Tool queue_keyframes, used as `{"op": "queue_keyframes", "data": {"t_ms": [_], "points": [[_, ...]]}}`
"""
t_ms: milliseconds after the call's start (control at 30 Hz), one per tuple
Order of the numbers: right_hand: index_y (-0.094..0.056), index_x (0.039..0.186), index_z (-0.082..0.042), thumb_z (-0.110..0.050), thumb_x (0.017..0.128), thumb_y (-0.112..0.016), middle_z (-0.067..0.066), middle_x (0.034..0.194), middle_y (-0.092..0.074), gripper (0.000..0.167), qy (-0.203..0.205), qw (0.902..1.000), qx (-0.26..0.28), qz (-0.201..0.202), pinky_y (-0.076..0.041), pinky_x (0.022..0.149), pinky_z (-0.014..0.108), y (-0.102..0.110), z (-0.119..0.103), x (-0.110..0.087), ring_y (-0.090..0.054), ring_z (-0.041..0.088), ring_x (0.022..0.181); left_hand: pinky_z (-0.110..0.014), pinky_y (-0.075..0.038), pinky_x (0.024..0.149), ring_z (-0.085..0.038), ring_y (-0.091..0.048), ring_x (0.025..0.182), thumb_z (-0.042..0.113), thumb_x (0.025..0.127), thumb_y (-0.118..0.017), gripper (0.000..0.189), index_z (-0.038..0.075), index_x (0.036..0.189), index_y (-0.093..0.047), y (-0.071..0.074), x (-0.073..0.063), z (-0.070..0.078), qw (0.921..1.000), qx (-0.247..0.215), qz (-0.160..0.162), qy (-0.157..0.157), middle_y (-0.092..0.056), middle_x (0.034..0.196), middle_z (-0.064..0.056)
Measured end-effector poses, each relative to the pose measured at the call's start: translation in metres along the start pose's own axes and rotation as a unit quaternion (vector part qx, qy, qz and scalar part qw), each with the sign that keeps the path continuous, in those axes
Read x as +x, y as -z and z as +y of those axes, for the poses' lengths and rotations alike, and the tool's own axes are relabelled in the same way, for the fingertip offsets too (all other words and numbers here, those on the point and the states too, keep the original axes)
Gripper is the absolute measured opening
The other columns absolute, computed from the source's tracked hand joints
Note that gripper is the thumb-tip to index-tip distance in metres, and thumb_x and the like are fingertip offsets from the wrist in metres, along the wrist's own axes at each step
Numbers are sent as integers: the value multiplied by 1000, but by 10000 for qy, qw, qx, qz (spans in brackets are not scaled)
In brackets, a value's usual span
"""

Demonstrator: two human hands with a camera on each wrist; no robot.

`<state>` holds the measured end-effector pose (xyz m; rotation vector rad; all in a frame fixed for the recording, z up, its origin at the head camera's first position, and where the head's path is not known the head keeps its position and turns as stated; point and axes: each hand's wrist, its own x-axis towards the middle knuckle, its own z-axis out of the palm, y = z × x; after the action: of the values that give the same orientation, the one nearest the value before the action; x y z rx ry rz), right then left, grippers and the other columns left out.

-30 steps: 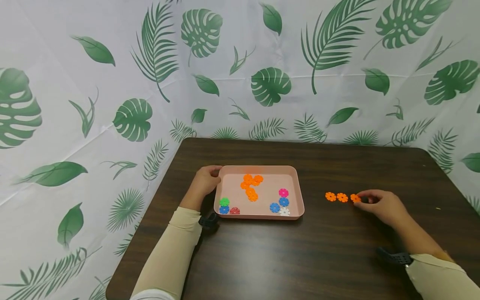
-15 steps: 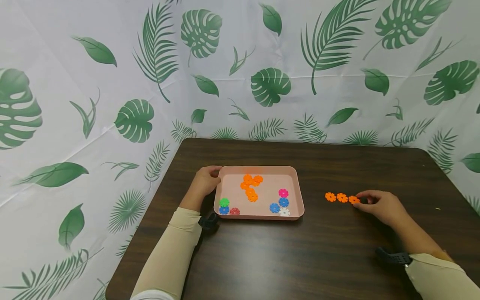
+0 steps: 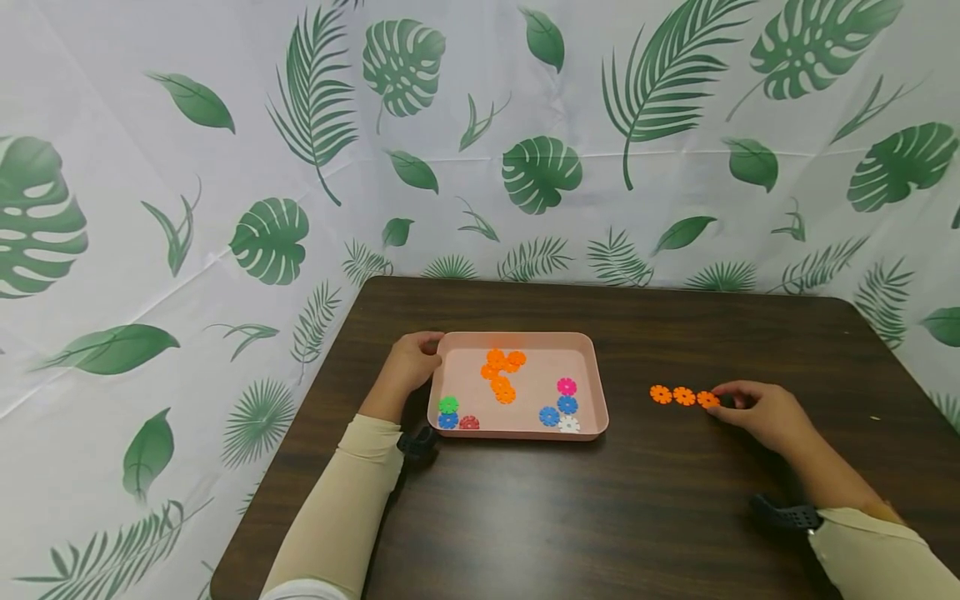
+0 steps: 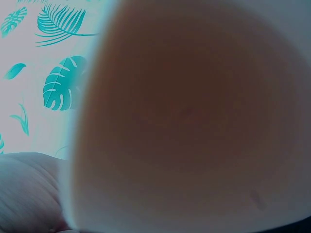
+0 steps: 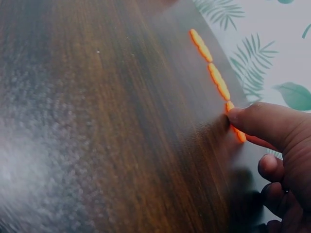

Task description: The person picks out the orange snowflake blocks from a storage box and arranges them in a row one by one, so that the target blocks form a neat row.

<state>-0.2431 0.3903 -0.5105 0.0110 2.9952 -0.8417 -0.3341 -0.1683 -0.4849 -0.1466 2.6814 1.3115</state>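
Observation:
A pink tray (image 3: 517, 435) lies on the dark wooden table, holding flower-shaped plastic discs. My left hand (image 3: 407, 362) grips its left rim near the far corner; a blurred patch of skin fills most of the left wrist view. To the right of the tray, an orange notched disc (image 3: 707, 400) is pinched between thumb and forefinger of my right hand (image 3: 765, 414). It ends a row with two other orange discs, the middle one (image 3: 684, 396) and the left one (image 3: 661, 394). In the right wrist view the thumb presses on the nearest disc (image 5: 238, 132).
Inside the tray, several orange discs (image 3: 496, 359) cluster at the middle. Green (image 3: 448, 404), blue (image 3: 447, 421) and red (image 3: 468, 422) discs sit at its near left corner; pink (image 3: 567, 387), blue and white (image 3: 569, 424) ones at the right. A leaf-printed cloth (image 3: 465, 233) hangs behind the table.
My right hand has shifted the pinched orange disc slightly left and nearer, closing the gap to the middle disc of the row. My left hand and the tray stay put.

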Motion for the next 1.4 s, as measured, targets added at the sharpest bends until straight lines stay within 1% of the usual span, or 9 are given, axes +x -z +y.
{"op": "queue_keyframes", "data": {"t_ms": [233,367,500,667,833,967,1133,1267,1400], "points": [[-71,124,-3,-47,94,-75,5,87,-55,53,30,10000,-11,51,-35,64,35,2,-2,2,-47,21,75,-52,-55,99,-35,-65,115,13,94,-69,51,16,145,-62,1,-2,0,9999,96,56,-52,-66,133,-17],[-71,124,-4,-49,94,-74,6,86,-55,54,121,9995,79,269,-35,60,33,8,-16,6,-47,20,73,-51,-55,99,-35,-65,115,13,95,-68,51,16,146,-62,2,-3,1,9999,85,31,-66,-65,134,-17],[-71,126,-7,-51,92,-75,9,95,-61,56,350,9981,299,418,-43,62,30,14,-44,16,-52,23,82,-50,-56,98,-34,-66,112,13,96,-68,50,15,145,-62,2,-3,1,9999,86,55,-113,-65,133,-18],[-73,124,-10,-47,91,-78,11,106,-69,50,819,9939,612,403,-53,68,29,12,-96,31,-59,26,91,-50,-57,96,-33,-66,108,13,95,-68,50,15,145,-62,3,-3,0,9996,166,99,-183,-66,131,-18],[-73,123,-12,-45,90,-80,11,113,-70,47,1136,9909,702,186,-53,78,35,-3,-146,49,-58,27,97,-50,-56,97,-33,-66,109,13,94,-68,51,16,145,-63,2,-2,0,9998,117,74,-152,-66,130,-17],[-74,123,-12,-39,90,-81,11,114,-70,43,1257,9885,835,-93,-55,81,38,-18,-177,65,-58,27,99,-51,-56,98,-34,-66,110,13,94,-68,50,16,144,-63,2,-2,0,9999,89,81,-118,-66,131,-17],[-77,117,-12,-33,88,-84,7,104,-69,36,1494,9839,929,-320,-55,76,33,-43,-210,83,-57,27,93,-51,-56,98,-33,-66,111,13,95,-67,50,16,145,-62,2,-2,1,9998,111,95,-117,-66,131,-17],[-78,114,-9,-30,87,-85,5,93,-66,35,1585,9817,885,-575,-53,69,31,-63,-228,95,-56,26,85,-50,-56,97,-34,-66,111,13,94,-68,51,16,144,-63,2,-2,2,9998,139,110,-107,-66,131,-17],[-78,113,-6,-29,86,-85,5,83,-60,36,1390,9837,646,-945,-46,66,32,-80,-241,103,-53,25,79,-51,-56,98,-34,-66,111,13,93,-69,51,16,144,-63,3,-2,2,9999,67,109,-71,-66,131,-17]]}}
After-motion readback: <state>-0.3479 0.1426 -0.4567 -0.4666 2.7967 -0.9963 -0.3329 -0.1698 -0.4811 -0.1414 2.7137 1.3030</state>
